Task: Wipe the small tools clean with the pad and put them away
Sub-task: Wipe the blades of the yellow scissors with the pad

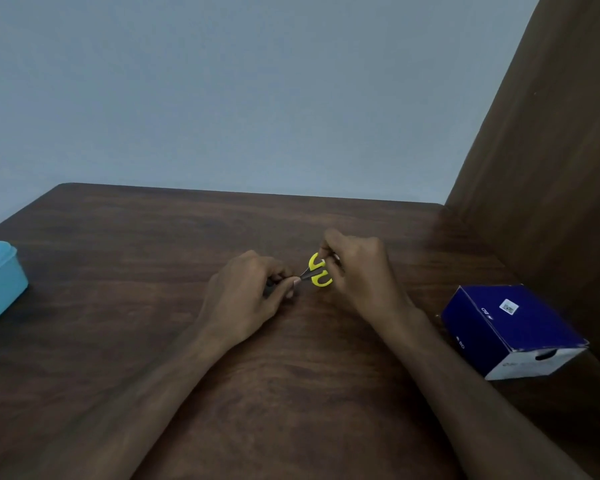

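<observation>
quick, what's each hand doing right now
Left hand: pinching the blades of the yellow-handled scissors.
Right hand: holding the scissors' handles.

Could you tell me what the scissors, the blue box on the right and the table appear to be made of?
Scissors: glossy yellow handles, likely plastic; the grey blades look like metal. Blue box: probably printed cardboard, judging by its sharp folded edges and label. Table: dark matte brown with streaked grain, so wood or a wood-look laminate.
</observation>
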Available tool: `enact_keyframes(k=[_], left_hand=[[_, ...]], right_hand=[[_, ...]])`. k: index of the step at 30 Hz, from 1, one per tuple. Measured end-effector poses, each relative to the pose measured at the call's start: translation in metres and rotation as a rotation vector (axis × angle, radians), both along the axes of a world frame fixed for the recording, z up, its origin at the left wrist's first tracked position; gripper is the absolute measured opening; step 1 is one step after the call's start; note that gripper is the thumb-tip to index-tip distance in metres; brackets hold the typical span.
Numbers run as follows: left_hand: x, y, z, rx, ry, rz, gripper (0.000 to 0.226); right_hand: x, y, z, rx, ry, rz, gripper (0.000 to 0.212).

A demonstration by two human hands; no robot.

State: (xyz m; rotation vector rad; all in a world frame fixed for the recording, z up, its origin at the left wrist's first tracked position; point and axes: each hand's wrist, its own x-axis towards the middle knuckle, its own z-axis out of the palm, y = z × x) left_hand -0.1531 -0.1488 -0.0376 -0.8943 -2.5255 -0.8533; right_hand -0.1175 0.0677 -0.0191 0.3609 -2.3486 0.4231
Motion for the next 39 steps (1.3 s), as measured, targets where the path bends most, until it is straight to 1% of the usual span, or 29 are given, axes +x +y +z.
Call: enact_keyframes(k=[2,4,5,6,8,9,10,14,17,18,21,25,31,33,35,39], left_hand=[[0.000,0.000,0.000,0.005,-0.008,0.013,0.024],[-0.001,0.001,0.001,0.013,-0.023,0.029,0.024],[-0.001,0.001,0.001,0.033,-0.035,0.040,0.023],[-0.001,0.001,0.002,0.065,-0.045,0.053,0.022],[-0.001,0.001,0.002,0.121,-0.053,0.078,0.017],[-0.002,0.000,0.002,0.143,-0.064,0.086,0.015],[-0.002,0.000,0.002,0.172,-0.086,0.092,0.013],[-0.006,0.000,0.000,0.333,-0.200,0.064,0.014],[-0.008,-0.001,-0.001,0.449,-0.254,0.010,0.003],[-0.009,-0.001,-0.001,0.471,-0.268,-0.007,0.006],[-0.010,-0.003,-0.002,0.505,-0.315,-0.029,0.012],[-0.010,-0.001,-0.003,0.540,-0.363,-0.035,0.015],[-0.002,-0.001,0.003,0.496,-0.379,-0.075,0.019],[-0.001,-0.001,0.005,0.490,-0.348,-0.075,0.017],[0.003,-0.002,0.006,0.423,-0.244,-0.042,0.014],[0.016,-0.003,0.008,0.106,0.140,0.092,0.011]], right_hand=[[-0.002,0.006,0.001,0.134,0.028,0.028,0.022],[-0.001,0.012,0.000,0.163,0.058,0.054,0.017],[-0.001,0.013,-0.002,0.101,0.073,0.061,0.014],[0.002,0.012,-0.002,-0.036,0.083,0.068,0.011],[0.004,0.009,-0.003,-0.411,0.073,0.059,0.007],[0.004,0.006,-0.004,-0.556,0.055,0.053,0.008],[0.003,0.003,-0.005,-0.658,0.034,0.052,0.010],[-0.001,-0.006,-0.006,-0.960,-0.016,0.080,0.016],[0.000,-0.015,-0.006,-1.160,-0.055,0.102,0.016],[0.001,-0.019,-0.004,-1.230,-0.077,0.119,0.016],[0.004,-0.027,-0.001,-1.399,-0.125,0.180,0.016],[0.004,-0.031,0.002,-1.544,-0.151,0.195,0.017],[0.005,-0.036,0.005,-1.650,-0.194,0.272,0.011],[0.005,-0.037,0.005,-1.687,-0.183,0.265,0.012],[0.004,-0.037,0.005,-1.746,-0.180,0.244,0.014],[0.002,-0.037,0.001,-1.866,-0.240,0.220,0.014]])
